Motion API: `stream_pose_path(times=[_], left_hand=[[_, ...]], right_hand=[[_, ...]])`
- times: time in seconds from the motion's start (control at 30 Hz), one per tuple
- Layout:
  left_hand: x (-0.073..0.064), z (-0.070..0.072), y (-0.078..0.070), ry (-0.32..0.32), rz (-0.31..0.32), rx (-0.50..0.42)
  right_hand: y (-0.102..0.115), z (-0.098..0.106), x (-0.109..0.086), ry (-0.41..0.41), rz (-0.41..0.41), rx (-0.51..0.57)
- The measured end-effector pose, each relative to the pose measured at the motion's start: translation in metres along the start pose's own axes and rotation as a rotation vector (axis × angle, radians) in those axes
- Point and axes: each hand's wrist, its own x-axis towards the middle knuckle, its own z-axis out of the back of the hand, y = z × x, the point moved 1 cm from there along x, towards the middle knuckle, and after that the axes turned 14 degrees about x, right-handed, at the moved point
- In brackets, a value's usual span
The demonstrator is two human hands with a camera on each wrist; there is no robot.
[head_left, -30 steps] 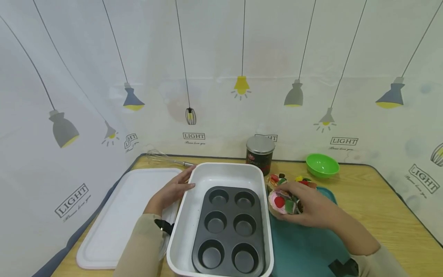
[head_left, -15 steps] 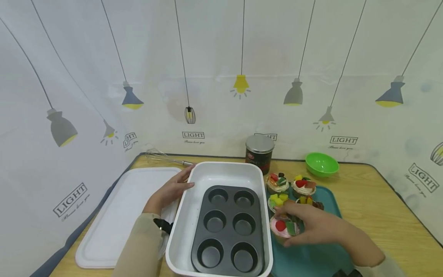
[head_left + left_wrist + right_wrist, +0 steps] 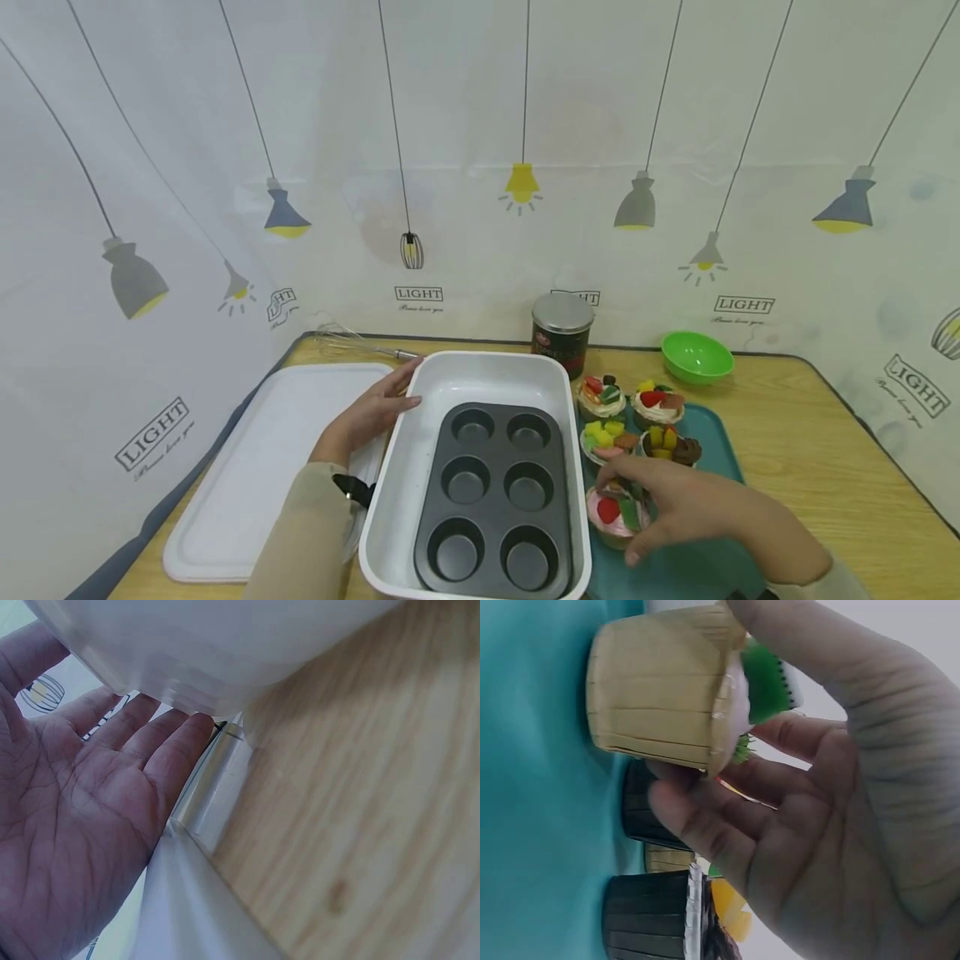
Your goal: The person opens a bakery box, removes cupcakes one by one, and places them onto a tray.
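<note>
My right hand (image 3: 675, 500) is around a pink-iced cupcake (image 3: 609, 510) in a tan paper cup, which stands upright on the teal tray (image 3: 675, 575). Thumb and fingers are spread to either side of it. In the right wrist view the thumb lies at the rim of the cupcake's cup (image 3: 660, 690). My left hand (image 3: 367, 417) holds the left edge of a deep white baking pan (image 3: 390, 500), thumb on the rim. Its fingers (image 3: 176, 761) reach the pan's underside in the left wrist view. Inside the pan lies a dark muffin tin (image 3: 495, 500) with bare cups.
Several other decorated cupcakes (image 3: 660, 408) stand at the teal tray's far end. Behind are a dark canister (image 3: 562, 337), a green bowl (image 3: 697, 357) and a whisk (image 3: 352, 342). A flat white tray (image 3: 262, 467) lies left of the pan.
My right hand has brought the pink-iced cupcake nearer and down onto the teal tray, and its thumb has moved away from the fingers. The left hand and pan have barely moved.
</note>
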Motion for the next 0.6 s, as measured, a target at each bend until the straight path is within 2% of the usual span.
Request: stream_pose_path(times=[0.3,0.6], left_hand=[[0.0009,-0.0007,0.0013,0.0,0.002,-0.008],[0.0028,-0.0001,0.0026,-0.006,-0.009,0.005]], right_hand=[[0.0005,0.002,-0.0035,0.028,-0.033,0.026],[0.0027,0.006,-0.0017,0.017,0.033,0.083]])
